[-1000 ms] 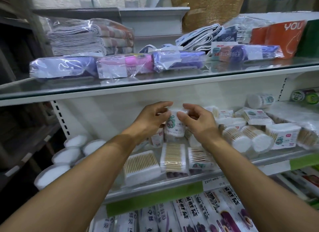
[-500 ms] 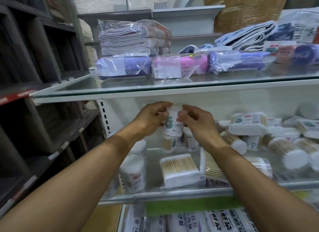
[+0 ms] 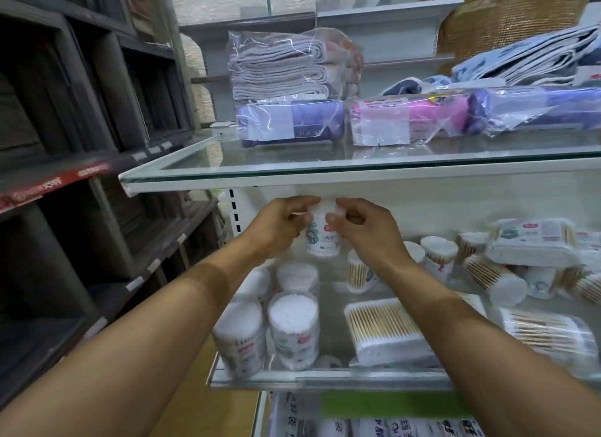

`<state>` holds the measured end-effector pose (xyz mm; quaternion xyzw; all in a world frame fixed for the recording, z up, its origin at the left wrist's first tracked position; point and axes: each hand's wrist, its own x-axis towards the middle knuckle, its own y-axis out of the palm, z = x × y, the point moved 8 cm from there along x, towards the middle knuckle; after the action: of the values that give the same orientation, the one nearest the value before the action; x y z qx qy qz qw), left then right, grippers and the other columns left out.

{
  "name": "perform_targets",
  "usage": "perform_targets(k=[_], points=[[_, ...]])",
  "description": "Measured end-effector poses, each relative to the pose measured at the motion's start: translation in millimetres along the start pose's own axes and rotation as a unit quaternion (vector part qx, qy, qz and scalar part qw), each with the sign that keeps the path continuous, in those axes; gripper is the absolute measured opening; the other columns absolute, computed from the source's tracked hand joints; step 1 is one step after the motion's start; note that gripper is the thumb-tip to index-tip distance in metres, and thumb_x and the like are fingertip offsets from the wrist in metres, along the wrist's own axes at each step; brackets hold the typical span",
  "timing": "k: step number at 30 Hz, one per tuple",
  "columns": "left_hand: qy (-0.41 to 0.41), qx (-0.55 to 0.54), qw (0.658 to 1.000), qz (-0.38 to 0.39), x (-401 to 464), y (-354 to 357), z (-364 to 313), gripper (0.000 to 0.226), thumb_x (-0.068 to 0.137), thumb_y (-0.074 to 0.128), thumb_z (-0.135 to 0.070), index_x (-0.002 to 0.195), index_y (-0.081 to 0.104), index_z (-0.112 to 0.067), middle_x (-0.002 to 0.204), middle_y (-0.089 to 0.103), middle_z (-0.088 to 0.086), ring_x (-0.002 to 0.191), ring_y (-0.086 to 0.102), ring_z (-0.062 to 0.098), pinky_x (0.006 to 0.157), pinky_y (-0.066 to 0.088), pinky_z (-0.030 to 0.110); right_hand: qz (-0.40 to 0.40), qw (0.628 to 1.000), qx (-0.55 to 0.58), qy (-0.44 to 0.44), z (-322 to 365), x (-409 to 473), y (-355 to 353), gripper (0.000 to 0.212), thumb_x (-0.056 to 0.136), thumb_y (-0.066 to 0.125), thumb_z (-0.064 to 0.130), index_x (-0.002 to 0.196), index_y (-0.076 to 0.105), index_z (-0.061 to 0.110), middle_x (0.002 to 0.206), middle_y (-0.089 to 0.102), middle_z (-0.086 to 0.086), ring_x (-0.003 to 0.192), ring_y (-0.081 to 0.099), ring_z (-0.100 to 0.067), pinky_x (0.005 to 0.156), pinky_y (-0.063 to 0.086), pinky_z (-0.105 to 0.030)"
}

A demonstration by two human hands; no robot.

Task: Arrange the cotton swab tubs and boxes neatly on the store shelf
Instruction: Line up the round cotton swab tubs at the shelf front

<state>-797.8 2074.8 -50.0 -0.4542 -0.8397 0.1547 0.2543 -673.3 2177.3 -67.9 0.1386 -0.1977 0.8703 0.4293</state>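
I hold one upright cotton swab tub (image 3: 322, 238), white with a green label, between both hands above the left part of the glass shelf (image 3: 325, 379). My left hand (image 3: 279, 226) grips its left side and my right hand (image 3: 364, 230) its right side near the top. Below stand several upright tubs, one at the front (image 3: 292, 327), another left of it (image 3: 239, 337). A flat swab box (image 3: 385, 331) lies to the right. Further right, tubs (image 3: 494, 278) and a box (image 3: 533, 241) lie tumbled in a heap.
The upper glass shelf (image 3: 292, 169) hangs just above my hands, carrying wrapped packs (image 3: 289, 121) and folded towels (image 3: 286, 68). Dark wooden shelving (image 3: 65, 143) fills the left. Packaged goods (image 3: 357, 420) sit below the swab shelf.
My view has swung left, so the shelf's left end and its upright tubs now show. Both hands have carried the tub leftward over those tubs.
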Motion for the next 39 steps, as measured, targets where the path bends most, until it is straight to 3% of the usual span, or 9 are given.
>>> perform_targets(k=[5,9,11,13,16,22,28,34,39], points=[[0.017,0.031,0.999,-0.006,0,-10,14,0.039,0.095,0.055,0.001,0.133,0.056,-0.005,0.129,0.062,0.010,0.110,0.059,0.016,0.103,0.045,0.031,0.009,0.999,-0.041,0.006,-2,7,20,0.039,0.078,0.078,0.031,0.114,0.066,0.021,0.103,0.070,0.003,0.096,0.065,-0.010,0.087,0.054,-0.027],[0.030,0.128,0.991,-0.013,1,-15,24,0.036,0.094,0.058,-0.004,0.130,0.060,-0.008,0.132,0.060,0.005,0.119,0.057,0.017,0.104,0.043,0.027,0.027,0.996,-0.087,0.017,-8,9,34,0.036,0.076,0.080,0.032,0.108,0.066,0.024,0.099,0.068,0.004,0.090,0.065,-0.011,0.078,0.054,-0.022],[0.024,0.166,0.986,-0.008,1,-16,29,0.035,0.094,0.061,-0.008,0.128,0.062,-0.011,0.127,0.062,0.003,0.116,0.058,0.013,0.097,0.043,0.020,0.042,0.993,-0.110,0.024,-12,8,40,0.035,0.077,0.079,0.032,0.108,0.065,0.023,0.096,0.067,0.005,0.082,0.064,-0.006,0.064,0.048,-0.009],[0.010,0.180,0.984,0.000,-1,-16,36,0.034,0.093,0.062,-0.011,0.127,0.063,-0.010,0.121,0.064,0.001,0.112,0.058,0.010,0.091,0.043,0.017,0.057,0.990,-0.125,0.033,-15,6,46,0.033,0.078,0.078,0.031,0.107,0.064,0.022,0.092,0.066,0.006,0.075,0.060,-0.002,0.056,0.042,-0.006],[-0.006,0.208,0.978,0.016,-4,-16,45,0.035,0.092,0.064,-0.016,0.127,0.063,-0.011,0.123,0.064,0.002,0.115,0.059,0.015,0.095,0.046,0.025,0.077,0.985,-0.149,0.029,-18,4,53,0.036,0.077,0.079,0.032,0.107,0.065,0.019,0.096,0.068,0.004,0.082,0.063,-0.007,0.064,0.046,-0.013],[-0.022,0.250,0.967,0.049,-6,-10,56,0.038,0.089,0.069,-0.022,0.126,0.065,-0.016,0.127,0.065,0.001,0.117,0.059,0.016,0.094,0.043,0.021,0.125,0.963,-0.238,0.024,-20,3,61,0.042,0.076,0.076,0.040,0.110,0.066,0.019,0.107,0.067,0.001,0.095,0.063,-0.014,0.079,0.047,-0.024],[-0.004,0.247,0.967,0.055,-8,-8,54,0.034,0.090,0.067,-0.025,0.124,0.067,-0.019,0.123,0.068,0.000,0.113,0.061,0.015,0.090,0.043,0.019,0.141,0.953,-0.267,0.030,-16,-1,58,0.038,0.085,0.067,0.042,0.114,0.065,0.018,0.108,0.062,0.003,0.100,0.059,-0.015,0.079,0.040,-0.023],[-0.003,0.220,0.974,0.047,-13,-11,53,0.034,0.092,0.056,-0.007,0.123,0.068,-0.017,0.123,0.067,0.000,0.116,0.060,0.014,0.100,0.045,0.025,0.135,0.952,-0.274,0.031,-15,-5,62,0.021,0.089,0.062,0.041,0.094,0.064,0.021,0.096,0.062,0.005,0.087,0.055,-0.013,0.059,0.034,-0.018],[-0.006,0.230,0.973,0.032,-19,-14,54,0.029,0.097,0.054,-0.018,0.123,0.066,-0.019,0.122,0.068,0.001,0.115,0.059,0.016,0.100,0.044,0.027,0.129,0.954,-0.265,0.045,-16,-11,68,0.026,0.090,0.061,0.037,0.109,0.062,0.019,0.100,0.060,0.004,0.096,0.057,-0.015,0.076,0.040,-0.023]])
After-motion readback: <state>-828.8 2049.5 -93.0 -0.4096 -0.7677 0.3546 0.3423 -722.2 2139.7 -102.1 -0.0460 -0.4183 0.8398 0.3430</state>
